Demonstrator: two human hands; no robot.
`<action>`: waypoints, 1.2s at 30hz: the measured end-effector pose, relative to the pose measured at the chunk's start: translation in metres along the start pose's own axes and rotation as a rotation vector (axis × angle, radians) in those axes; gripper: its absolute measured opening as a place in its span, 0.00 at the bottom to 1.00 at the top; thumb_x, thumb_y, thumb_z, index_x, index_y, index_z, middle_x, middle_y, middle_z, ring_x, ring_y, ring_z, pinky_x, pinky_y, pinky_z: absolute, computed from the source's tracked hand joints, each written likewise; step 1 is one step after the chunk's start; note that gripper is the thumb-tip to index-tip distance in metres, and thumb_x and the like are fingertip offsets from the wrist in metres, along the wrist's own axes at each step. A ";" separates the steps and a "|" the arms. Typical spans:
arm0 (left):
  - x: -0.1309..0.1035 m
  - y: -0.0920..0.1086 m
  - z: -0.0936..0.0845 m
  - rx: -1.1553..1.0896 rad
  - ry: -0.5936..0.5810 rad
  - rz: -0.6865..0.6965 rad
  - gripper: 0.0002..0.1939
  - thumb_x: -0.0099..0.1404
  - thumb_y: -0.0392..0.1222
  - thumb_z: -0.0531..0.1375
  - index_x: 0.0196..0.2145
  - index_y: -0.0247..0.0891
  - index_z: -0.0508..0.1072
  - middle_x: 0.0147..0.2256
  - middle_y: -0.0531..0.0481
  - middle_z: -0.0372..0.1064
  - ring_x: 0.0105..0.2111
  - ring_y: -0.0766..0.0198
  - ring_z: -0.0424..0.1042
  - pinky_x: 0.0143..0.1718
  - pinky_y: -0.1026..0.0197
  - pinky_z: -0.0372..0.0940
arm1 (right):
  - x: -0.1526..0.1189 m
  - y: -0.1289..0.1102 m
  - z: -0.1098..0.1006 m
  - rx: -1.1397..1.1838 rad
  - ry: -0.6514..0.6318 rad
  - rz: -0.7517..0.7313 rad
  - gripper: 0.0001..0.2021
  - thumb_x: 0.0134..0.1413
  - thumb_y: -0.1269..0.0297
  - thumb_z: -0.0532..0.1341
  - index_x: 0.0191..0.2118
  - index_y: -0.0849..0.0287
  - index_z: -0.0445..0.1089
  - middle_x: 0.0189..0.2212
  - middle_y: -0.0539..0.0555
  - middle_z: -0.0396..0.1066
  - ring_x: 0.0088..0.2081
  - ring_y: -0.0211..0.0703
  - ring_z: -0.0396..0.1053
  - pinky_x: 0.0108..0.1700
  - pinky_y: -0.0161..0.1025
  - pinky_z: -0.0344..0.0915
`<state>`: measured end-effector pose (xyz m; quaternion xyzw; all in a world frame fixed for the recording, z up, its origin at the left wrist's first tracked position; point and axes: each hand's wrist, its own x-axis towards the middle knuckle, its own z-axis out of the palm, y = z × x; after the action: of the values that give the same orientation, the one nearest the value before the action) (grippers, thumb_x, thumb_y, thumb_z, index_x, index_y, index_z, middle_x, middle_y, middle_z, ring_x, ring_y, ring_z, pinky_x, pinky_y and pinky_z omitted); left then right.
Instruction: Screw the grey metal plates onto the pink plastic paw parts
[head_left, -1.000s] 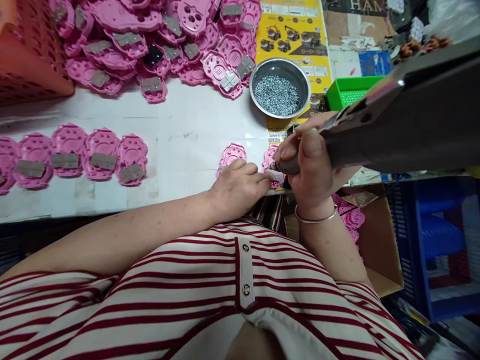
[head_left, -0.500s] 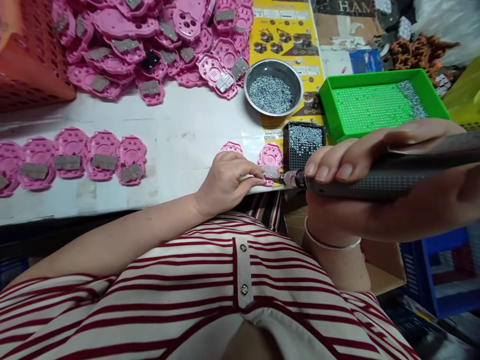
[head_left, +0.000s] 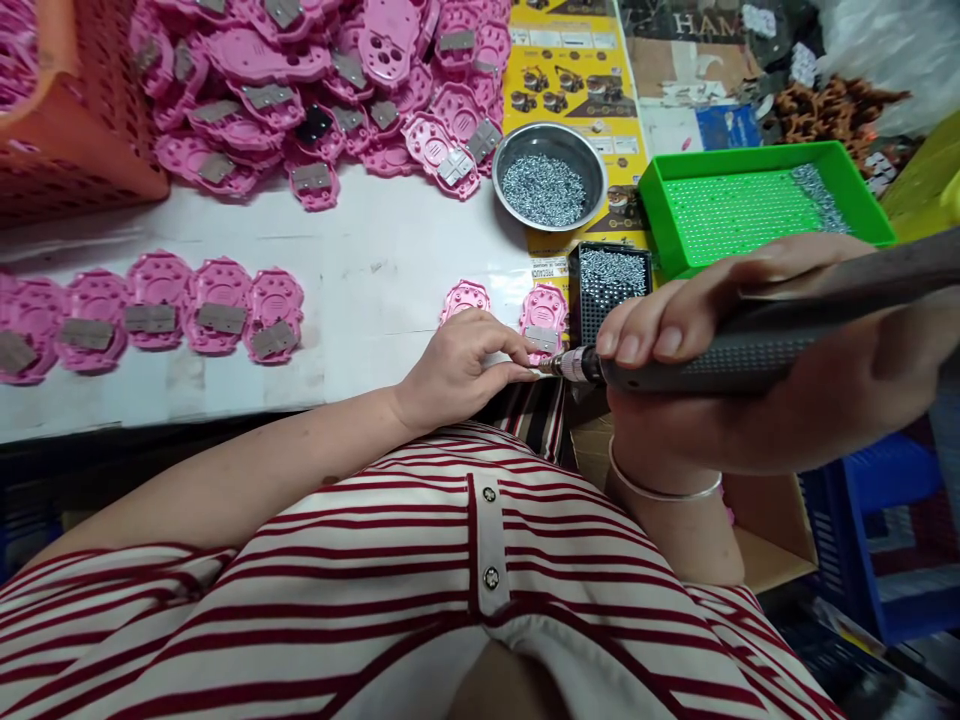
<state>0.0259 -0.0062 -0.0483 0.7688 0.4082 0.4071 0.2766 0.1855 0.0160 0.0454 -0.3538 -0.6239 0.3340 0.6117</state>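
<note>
My right hand (head_left: 720, 430) grips a dark grey electric screwdriver (head_left: 757, 350), which lies nearly level and points left. Its bit reaches the lower edge of a pink plastic casing (head_left: 544, 303) that has a grey metal plate (head_left: 541, 338) across it. My left hand (head_left: 461, 365) is closed in a pinch right at the bit's tip, by that casing's near edge; what lies between the fingertips is too small to make out. Behind the left hand a second pink casing (head_left: 463, 296) is partly hidden.
A black perforated tray (head_left: 592, 320) of screws, a steel bowl (head_left: 510, 205) of screws and a green tray (head_left: 660, 220) stand behind the screwdriver. Several casings with plates form a row (head_left: 221, 285) at left. Behind are a casing heap (head_left: 390, 45) and an orange basket (head_left: 90, 130).
The screwdriver and my right hand have shifted slightly left, and the bit sits closer to my left fingertips. The view has turned a little, so the table things appear shifted right.
</note>
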 end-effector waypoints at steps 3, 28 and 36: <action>0.001 -0.009 -0.010 0.181 -0.121 0.002 0.20 0.64 0.50 0.70 0.49 0.38 0.76 0.49 0.44 0.80 0.50 0.53 0.76 0.56 0.48 0.66 | -0.004 0.013 0.005 0.234 0.043 -0.154 0.12 0.59 0.50 0.61 0.31 0.51 0.67 0.15 0.41 0.54 0.13 0.32 0.54 0.15 0.33 0.59; 0.007 -0.031 -0.036 0.427 -0.228 -0.091 0.09 0.69 0.41 0.63 0.43 0.37 0.83 0.51 0.43 0.78 0.50 0.51 0.75 0.56 0.46 0.67 | -0.016 0.041 0.031 0.177 0.241 -0.063 0.12 0.55 0.50 0.65 0.34 0.53 0.70 0.16 0.40 0.56 0.15 0.30 0.54 0.20 0.35 0.60; 0.009 -0.031 -0.039 0.535 -0.305 -0.011 0.13 0.71 0.42 0.61 0.47 0.34 0.82 0.51 0.39 0.78 0.49 0.47 0.77 0.53 0.45 0.70 | -0.014 0.046 0.030 0.248 0.192 -0.065 0.15 0.53 0.49 0.68 0.37 0.55 0.73 0.16 0.40 0.63 0.16 0.30 0.60 0.19 0.34 0.61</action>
<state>-0.0167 0.0205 -0.0479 0.8643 0.4589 0.1636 0.1249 0.1572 0.0288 -0.0017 -0.2854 -0.5275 0.3529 0.7181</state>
